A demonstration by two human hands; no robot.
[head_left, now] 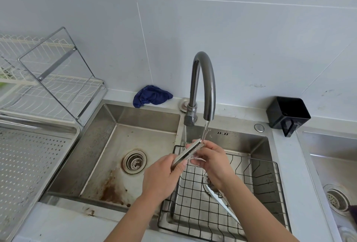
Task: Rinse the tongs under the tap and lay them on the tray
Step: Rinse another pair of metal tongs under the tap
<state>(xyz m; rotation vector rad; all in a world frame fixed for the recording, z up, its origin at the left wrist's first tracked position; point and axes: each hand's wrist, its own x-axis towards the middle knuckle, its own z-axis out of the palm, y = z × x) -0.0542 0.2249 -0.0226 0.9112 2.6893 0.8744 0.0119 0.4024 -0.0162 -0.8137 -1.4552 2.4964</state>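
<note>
Head view: both hands meet over the right basin of the sink (146, 122), where the left hand (162, 176) is clenched around the handle end of the metal tongs (188, 152) and the right hand (210, 161) pinches their toothed tip under water running from the tap (204, 79). Below them a black wire rack (251, 189) sits in that basin. At nine o'clock from the hands, well apart, lies the perforated steel tray (29, 164).
</note>
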